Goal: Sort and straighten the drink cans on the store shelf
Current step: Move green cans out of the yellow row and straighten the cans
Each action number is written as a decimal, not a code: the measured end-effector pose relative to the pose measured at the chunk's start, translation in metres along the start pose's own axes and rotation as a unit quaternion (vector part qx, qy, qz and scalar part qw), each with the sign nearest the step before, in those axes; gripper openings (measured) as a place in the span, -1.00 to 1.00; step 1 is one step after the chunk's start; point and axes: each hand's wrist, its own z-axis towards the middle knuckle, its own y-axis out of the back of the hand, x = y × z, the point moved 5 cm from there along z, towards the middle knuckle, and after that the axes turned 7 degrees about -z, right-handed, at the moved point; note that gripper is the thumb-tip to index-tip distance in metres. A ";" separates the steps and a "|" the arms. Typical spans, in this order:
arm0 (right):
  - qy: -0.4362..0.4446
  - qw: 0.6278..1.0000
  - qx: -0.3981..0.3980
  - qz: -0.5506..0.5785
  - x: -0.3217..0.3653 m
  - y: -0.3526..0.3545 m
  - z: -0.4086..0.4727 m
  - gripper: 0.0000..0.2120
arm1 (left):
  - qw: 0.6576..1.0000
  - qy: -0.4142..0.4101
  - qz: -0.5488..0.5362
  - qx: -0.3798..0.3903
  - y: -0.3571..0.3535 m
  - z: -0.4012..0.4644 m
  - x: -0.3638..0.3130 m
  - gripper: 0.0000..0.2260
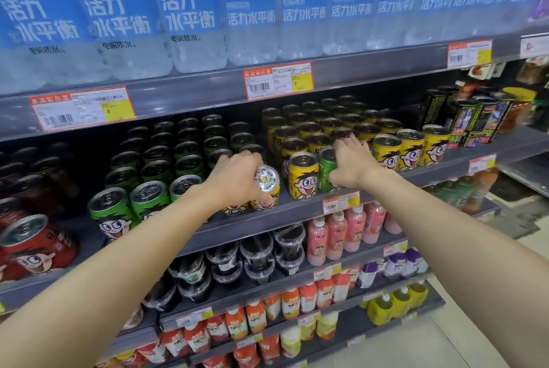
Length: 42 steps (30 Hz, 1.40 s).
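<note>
Broadly, the can shelf (pixel 297 213) carries three colour blocks: red cans (pixel 32 244) at the far left, green cans (pixel 154 165) in the middle and yellow cans (pixel 356 130) to the right, all below a row of water bottles (pixel 190 17).

Risk 1, row collapse. The cans stand packed in close files. A sideways push on any front can could topple neighbours deeper in the shelf, where reach is poor.

Risk 2, drop from the shelf edge. The left hand (pixel 237 180) is wrapped around a tilted yellow can (pixel 266 189), its top leaning toward the camera, at the front lip between the green block and the yellow block. A second yellow can seems to sit just beneath the hand, partly hidden. If the hold slackens while the can is tilted, it would likely roll off onto the lower shelves of cups (pixel 258 254) and pink bottles (pixel 335 237).

Risk 3, wrong-block placement. The right hand (pixel 353 162) is closed over a stray green can (pixel 328 171) standing among the yellow ones, touching an upright yellow can (pixel 303 176) on its left. Lifting it carelessly could knock that neighbour forward.

Risk 4, blocked view. Both hands cover the cans they hold, so label direction cannot be checked.
</note>
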 end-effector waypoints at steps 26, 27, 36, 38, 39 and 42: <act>-0.038 0.935 -0.095 0.340 -0.088 0.050 -0.112 -0.22 | 0.978 -0.015 -0.206 0.017 -0.002 0.055 -0.113 -0.39; -0.039 0.933 -0.098 0.343 -0.091 0.051 -0.118 -0.24 | 0.980 -0.013 -0.200 0.015 -0.007 0.060 -0.115 -0.39; -0.040 0.941 -0.099 0.321 -0.106 0.054 -0.147 -0.30 | 0.986 0.042 -0.163 -0.014 -0.038 0.093 -0.115 -0.42; -0.041 0.942 -0.091 0.319 -0.104 0.052 -0.147 -0.39 | 0.984 0.056 -0.170 0.000 -0.041 0.098 -0.111 -0.43; -0.044 0.942 -0.089 0.320 -0.102 0.052 -0.147 -0.35 | 0.984 0.058 -0.170 -0.001 -0.042 0.100 -0.109 -0.43; -0.040 0.940 -0.089 0.327 -0.094 0.050 -0.143 -0.24 | 0.985 0.062 -0.161 -0.012 -0.044 0.103 -0.106 -0.41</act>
